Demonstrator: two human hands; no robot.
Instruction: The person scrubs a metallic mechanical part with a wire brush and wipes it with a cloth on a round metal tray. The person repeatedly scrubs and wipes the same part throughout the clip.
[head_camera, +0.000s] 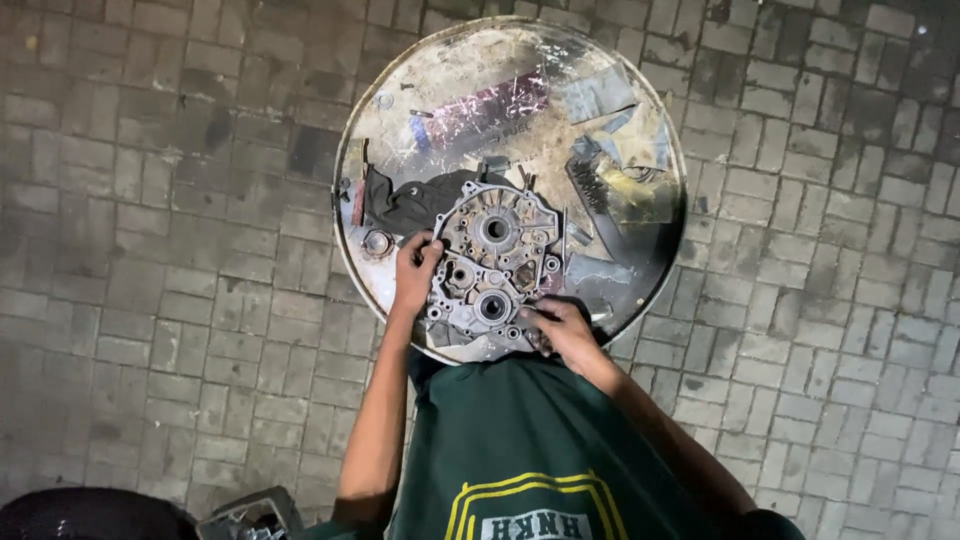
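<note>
left grip: my left hand (415, 272) sits on the left edge of the engine case half (493, 270), fingers curled over the rim near a small bore. Pinching the edge, as far as I can tell.
right grip: my right hand (562, 335) is at the case's near-right corner, fingers bent and pressed onto it; I cannot tell if it closes round anything small.
case position: lies flat, open side up, between my two grips, on the round metal drum top (510, 190) that serves as tabletop, close to its near rim.
beyond left grip: dark rag (410, 200) just past my fingertips, partly under the case; small round bearing-like part (377, 243) just left of the hand.
beyond right grip: black ribbed strip (600, 200) and grey scraps, apart from the case.
around: paved brick floor (150, 250) on all sides, below the drum.
risk 1: case sits near the drum rim next to my body; an uneven pull from one grip could likely slide it off onto the bricks.
risk 2: surface looks greasy, so a finger slip on the rim seems possible, with sharp cast edges under it.
risk 3: the loose round part by my left grip could get knocked and roll off.
risk 4: rag tucked under the case may let it rock when pressed.
</note>
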